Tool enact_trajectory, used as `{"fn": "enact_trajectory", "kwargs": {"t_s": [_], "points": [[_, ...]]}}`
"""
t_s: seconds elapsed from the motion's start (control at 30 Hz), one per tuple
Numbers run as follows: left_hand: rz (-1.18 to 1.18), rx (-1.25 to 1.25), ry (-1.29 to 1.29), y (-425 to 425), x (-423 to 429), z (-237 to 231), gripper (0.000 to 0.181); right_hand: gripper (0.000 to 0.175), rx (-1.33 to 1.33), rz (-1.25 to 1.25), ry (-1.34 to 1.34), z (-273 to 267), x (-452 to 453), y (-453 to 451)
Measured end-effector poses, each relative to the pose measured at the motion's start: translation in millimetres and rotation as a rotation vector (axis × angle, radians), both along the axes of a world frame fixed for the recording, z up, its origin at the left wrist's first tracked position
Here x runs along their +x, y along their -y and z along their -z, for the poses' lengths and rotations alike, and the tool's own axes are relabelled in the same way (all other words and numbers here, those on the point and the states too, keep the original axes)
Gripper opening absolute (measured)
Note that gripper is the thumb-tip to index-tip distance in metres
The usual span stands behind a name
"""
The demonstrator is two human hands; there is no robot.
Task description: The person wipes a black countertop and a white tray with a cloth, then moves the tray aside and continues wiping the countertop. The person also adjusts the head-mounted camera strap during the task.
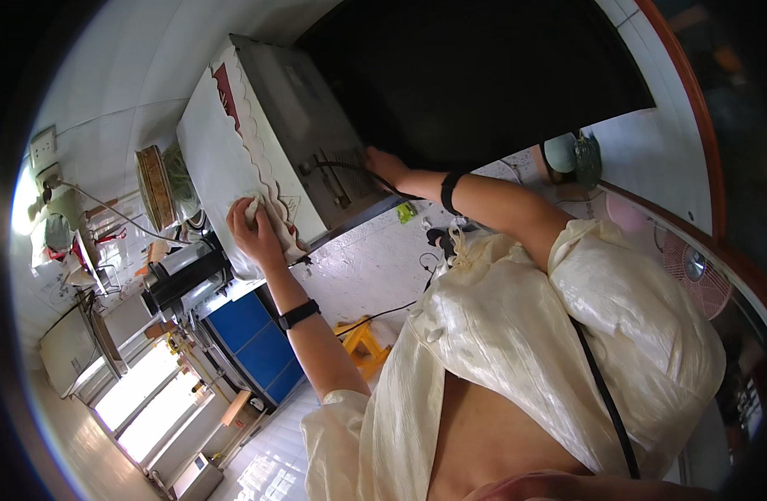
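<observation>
My left hand holds a crumpled white cloth against the white, scallop-edged cover of a box-shaped appliance. The appliance's grey metal side has vent slots and faces my right arm. A dark cord leaves this side and passes beside my right hand. That hand is at the lower edge of a large black panel. Its fingertips are lost in shadow, so I cannot tell whether it grips anything. Both wrists wear black bands.
A black and silver appliance stands left, above a blue-fronted cabinet. A yellow stool and a green packet lie below my arms. Right are a pink fan and an orange-brown edge. A thin black cable hangs near my torso.
</observation>
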State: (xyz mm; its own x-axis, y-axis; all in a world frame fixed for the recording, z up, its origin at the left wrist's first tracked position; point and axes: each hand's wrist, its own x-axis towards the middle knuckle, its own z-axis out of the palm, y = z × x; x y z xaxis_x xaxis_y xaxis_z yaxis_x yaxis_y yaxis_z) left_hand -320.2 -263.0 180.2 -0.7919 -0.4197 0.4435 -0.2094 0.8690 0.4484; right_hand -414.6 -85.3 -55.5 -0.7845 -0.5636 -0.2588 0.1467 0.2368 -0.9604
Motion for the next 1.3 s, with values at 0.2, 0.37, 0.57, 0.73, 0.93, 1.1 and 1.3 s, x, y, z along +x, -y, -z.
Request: {"fn": "enact_trajectory", "kwargs": {"t_s": [0.2, 0.37, 0.57, 0.73, 0.93, 1.1, 1.3], "points": [[0.002, 0.004, -0.012, -3.5, 1.1, -0.5, 0.019, 0.029, 0.093, -0.699, 0.014, -16.6, 4.2, -61.2], [0.008, -0.041, -0.023, -4.4, 1.2, -2.2, 0.019, 0.029, 0.061, -0.108, -0.254, -10.8, -64.6, -55.8], [-0.025, 0.026, -0.026, -3.4, 1.2, -2.3, 0.018, 0.032, 0.371, -0.09, -0.705, -1.0, -113.0, 7.8], [-0.01, 0.003, -0.054, -3.1, 1.0, -2.6, 0.017, 0.036, 0.461, -0.258, -1.303, 30.0, -84.2, -8.9], [0.004, 0.07, -0.077, -4.9, 2.6, -5.0, 0.019, 0.027, 0.09, -0.709, -1.266, 45.8, -58.3, -81.8], [0.011, 0.077, -0.099, -4.0, 3.5, -4.6, 0.02, 0.028, 0.03, -0.781, -1.097, 24.1, -54.1, -200.0], [-0.013, 0.064, -0.083, -0.4, 5.2, -0.6, 0.02, 0.026, 0.333, -0.745, -1.026, -22.8, -87.3, -269.3]]}}
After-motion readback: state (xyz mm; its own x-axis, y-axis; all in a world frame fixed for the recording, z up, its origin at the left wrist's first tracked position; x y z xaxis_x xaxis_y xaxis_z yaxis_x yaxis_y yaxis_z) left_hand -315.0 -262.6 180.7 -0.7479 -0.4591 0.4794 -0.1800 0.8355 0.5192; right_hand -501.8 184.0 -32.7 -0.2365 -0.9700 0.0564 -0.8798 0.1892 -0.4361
